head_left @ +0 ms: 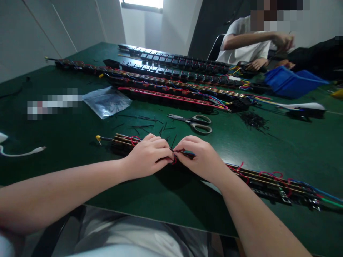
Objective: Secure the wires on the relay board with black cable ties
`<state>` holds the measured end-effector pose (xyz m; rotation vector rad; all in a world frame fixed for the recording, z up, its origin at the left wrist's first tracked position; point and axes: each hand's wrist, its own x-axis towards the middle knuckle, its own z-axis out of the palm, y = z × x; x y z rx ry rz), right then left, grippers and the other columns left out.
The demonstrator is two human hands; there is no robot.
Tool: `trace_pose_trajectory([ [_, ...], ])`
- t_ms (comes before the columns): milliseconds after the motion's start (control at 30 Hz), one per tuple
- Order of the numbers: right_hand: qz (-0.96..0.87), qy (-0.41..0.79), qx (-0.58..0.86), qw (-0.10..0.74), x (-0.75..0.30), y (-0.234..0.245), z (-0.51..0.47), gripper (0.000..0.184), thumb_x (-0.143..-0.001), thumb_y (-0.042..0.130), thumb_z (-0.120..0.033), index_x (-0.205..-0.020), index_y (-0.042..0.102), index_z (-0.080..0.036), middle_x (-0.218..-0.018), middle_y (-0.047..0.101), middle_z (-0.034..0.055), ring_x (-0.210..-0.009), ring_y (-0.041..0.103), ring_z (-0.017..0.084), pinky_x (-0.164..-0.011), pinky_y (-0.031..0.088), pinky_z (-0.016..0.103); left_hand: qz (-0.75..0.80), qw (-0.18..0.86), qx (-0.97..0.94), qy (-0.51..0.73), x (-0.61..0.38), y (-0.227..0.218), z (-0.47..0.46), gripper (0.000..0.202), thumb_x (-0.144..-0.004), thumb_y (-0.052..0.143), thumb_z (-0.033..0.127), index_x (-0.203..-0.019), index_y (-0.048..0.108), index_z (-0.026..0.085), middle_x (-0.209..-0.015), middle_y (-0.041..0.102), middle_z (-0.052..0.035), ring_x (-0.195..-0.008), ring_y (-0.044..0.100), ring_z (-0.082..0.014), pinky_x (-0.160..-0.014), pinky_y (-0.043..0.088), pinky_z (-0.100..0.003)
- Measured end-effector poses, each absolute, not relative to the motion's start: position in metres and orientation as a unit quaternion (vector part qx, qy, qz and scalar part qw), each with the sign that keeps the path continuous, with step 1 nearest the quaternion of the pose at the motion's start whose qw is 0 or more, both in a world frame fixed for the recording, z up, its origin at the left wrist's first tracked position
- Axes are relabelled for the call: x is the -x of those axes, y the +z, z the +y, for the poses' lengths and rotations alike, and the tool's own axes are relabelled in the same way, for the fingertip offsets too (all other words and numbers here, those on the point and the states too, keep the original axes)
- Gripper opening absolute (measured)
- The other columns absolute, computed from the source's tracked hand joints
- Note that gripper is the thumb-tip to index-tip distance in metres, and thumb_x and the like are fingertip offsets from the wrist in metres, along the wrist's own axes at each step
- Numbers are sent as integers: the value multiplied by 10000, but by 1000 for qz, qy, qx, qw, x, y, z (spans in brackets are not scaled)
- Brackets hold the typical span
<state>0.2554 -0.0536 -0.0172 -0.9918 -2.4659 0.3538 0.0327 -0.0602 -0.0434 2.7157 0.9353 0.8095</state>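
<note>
A long black relay strip (270, 184) with red, blue and green wires lies across the green table (294, 142) in front of me. My left hand (148, 157) and my right hand (199, 157) rest on its middle with fingers curled. Their fingertips meet and pinch a red wire and a thin black cable tie (173, 142) that sticks up between them. The strip's left end (118, 140) shows past my left hand, with a yellow-tipped wire.
Scissors (194, 123) lie just beyond my hands among loose black cable ties (253, 119). A clear plastic bag (107, 101) sits at left, several finished strips (174, 76) farther back, and blue bins (291, 82) at right. A person in a white shirt (248, 43) works at the far side.
</note>
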Motion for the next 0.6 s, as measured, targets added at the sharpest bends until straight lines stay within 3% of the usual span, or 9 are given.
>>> trace_pose_trajectory([
  [367,-923,46,331,194,-254,-13,-57,195,-976,611,-339,-922,657,-157,-902,673,17,-843,645,140,-782,569,334,375,170,-878,244,-37,-34,-60,174,-962,613,306,-879,740,222,-910,733,15,-901,643,-155,-859,393,-342],
  [600,-929,20,317,187,-252,-13,-57,193,-987,594,-343,-962,662,-163,-945,682,28,-857,649,140,-790,574,334,387,171,-880,216,-38,-33,-58,210,-950,644,342,-879,684,149,-872,694,-11,-911,655,-174,-928,516,-410],
])
